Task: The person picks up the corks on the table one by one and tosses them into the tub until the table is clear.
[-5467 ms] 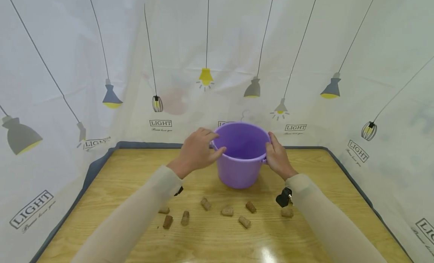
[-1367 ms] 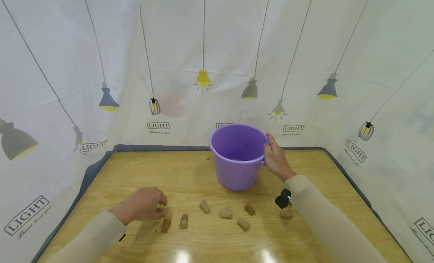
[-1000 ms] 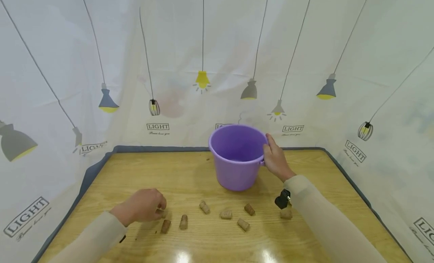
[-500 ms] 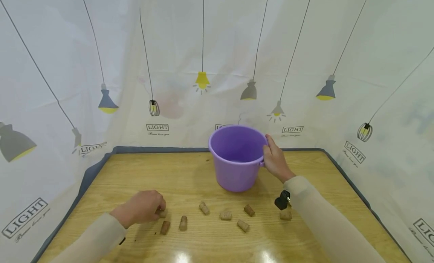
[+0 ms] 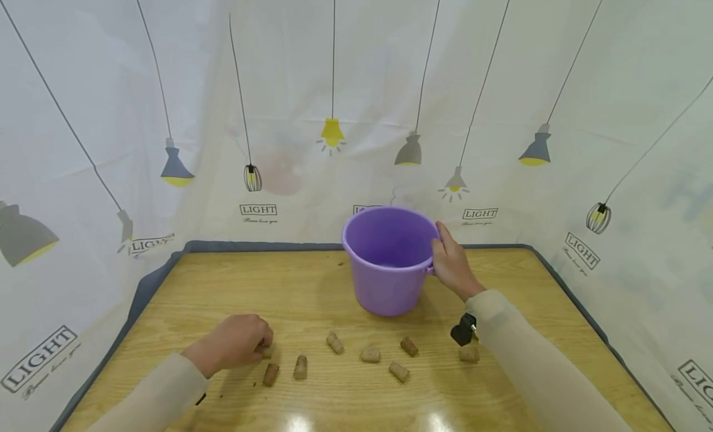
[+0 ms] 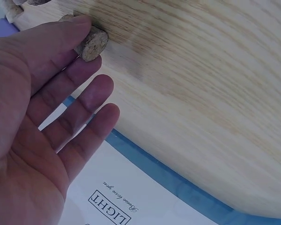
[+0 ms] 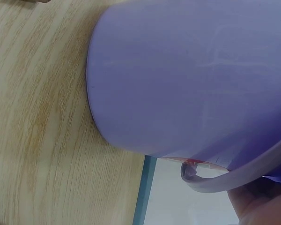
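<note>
At the left of the corks, my left hand pinches a pale wine cork between thumb and forefinger, low over the tabletop. The left wrist view shows its other fingers loosely extended. A reddish-brown cork lies right beside that hand, and a lighter cork just past it. My right hand grips the right rim of a purple bucket, thumb on the near side and the fingers mostly hidden. The bucket stands on the table, tipped slightly to the left. In the right wrist view its handle curves beside the hand.
Several more corks lie across the wooden table: a pale one, a brown one and another by the right forearm. A lamp-printed white curtain encloses the table's back and sides.
My left hand has left the bucket's rim and moved down and left to the cork, its thumb and forefinger coming together on it. The right hand keeps its hold on the bucket.
</note>
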A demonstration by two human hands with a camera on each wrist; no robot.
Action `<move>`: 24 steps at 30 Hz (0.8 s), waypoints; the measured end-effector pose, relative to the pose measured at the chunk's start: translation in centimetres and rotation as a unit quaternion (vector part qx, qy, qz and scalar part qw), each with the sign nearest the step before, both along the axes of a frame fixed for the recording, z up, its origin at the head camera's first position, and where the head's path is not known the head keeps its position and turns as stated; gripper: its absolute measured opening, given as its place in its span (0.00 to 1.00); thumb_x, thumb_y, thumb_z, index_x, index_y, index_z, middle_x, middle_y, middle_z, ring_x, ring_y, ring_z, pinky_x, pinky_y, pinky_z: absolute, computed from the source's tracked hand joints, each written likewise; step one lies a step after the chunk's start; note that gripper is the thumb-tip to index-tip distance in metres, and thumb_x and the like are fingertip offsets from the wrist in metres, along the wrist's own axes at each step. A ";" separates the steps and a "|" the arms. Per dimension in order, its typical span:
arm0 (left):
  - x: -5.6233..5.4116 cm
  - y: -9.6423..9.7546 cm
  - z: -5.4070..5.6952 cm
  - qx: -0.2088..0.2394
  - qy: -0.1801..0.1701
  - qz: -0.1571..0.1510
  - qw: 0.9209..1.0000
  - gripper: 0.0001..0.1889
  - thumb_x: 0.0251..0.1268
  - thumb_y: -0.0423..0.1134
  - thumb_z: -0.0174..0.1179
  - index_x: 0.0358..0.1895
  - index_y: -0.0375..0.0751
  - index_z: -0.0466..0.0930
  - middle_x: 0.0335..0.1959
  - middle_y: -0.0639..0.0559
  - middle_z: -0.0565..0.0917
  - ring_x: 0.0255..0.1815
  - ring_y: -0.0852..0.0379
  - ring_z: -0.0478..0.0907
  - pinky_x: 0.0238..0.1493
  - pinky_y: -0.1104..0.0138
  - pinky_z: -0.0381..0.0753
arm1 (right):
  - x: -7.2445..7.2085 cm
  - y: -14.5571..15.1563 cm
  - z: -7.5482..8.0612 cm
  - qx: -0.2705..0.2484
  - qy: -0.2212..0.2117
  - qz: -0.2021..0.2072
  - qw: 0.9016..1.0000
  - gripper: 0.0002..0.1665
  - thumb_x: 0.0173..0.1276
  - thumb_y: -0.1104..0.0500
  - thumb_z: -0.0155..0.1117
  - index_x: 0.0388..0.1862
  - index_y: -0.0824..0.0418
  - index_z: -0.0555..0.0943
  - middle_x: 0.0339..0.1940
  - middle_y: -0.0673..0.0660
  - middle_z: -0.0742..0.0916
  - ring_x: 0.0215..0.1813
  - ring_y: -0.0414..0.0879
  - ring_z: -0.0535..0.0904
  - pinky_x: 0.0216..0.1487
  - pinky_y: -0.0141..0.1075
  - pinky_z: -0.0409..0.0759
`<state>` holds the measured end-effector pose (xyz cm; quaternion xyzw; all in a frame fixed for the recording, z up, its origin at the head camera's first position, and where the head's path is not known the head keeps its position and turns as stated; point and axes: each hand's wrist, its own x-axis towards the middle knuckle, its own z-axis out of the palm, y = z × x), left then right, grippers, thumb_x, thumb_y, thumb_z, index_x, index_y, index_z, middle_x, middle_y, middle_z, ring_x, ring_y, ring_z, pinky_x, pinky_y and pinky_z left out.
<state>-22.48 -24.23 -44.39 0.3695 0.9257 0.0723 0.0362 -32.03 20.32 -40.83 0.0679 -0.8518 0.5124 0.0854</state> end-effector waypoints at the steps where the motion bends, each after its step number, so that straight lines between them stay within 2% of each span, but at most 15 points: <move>1: 0.0 0.0 0.0 0.000 0.000 0.001 1.000 0.30 0.57 0.23 0.67 0.20 0.54 0.53 0.20 0.62 0.48 0.21 0.64 0.45 0.24 0.69 0.49 | 0.0 0.0 0.0 -0.002 -0.001 0.000 1.000 0.36 0.84 0.54 0.36 0.86 0.58 0.47 0.45 0.73 0.81 0.27 0.43 0.79 0.28 0.35 0.83; 6: -0.2 0.0 -0.1 -0.002 0.009 0.003 1.000 0.26 0.60 0.28 0.69 0.18 0.51 0.59 0.18 0.63 0.52 0.21 0.66 0.49 0.23 0.70 0.53 | 0.1 0.0 -0.1 -0.007 -0.003 -0.001 1.000 0.35 0.84 0.54 0.36 0.86 0.58 0.47 0.44 0.74 0.81 0.27 0.44 0.79 0.29 0.37 0.85; 11: -0.3 0.1 0.0 0.006 0.025 0.003 1.000 0.20 0.58 0.26 0.67 0.17 0.47 0.68 0.17 0.63 0.58 0.21 0.67 0.52 0.22 0.71 0.56 | 0.0 -0.1 -0.1 -0.006 -0.007 0.003 1.000 0.36 0.84 0.53 0.36 0.86 0.57 0.46 0.42 0.71 0.81 0.28 0.46 0.80 0.31 0.39 0.86; 17: -0.6 0.7 0.6 0.009 0.060 0.006 0.998 0.20 0.62 0.31 0.70 0.18 0.50 0.71 0.17 0.64 0.64 0.20 0.68 0.58 0.22 0.71 0.62 | 0.1 -0.1 0.0 -0.008 -0.001 0.003 1.000 0.36 0.84 0.54 0.36 0.86 0.58 0.47 0.39 0.68 0.81 0.27 0.46 0.80 0.30 0.39 0.85; 24: -0.8 1.8 1.6 0.021 0.069 0.016 0.997 0.19 0.64 0.33 0.69 0.20 0.54 0.73 0.20 0.66 0.71 0.22 0.67 0.62 0.23 0.70 0.67 | 0.0 -0.1 -0.1 -0.008 0.000 -0.001 1.000 0.35 0.84 0.53 0.37 0.86 0.58 0.48 0.39 0.69 0.82 0.27 0.45 0.80 0.29 0.37 0.85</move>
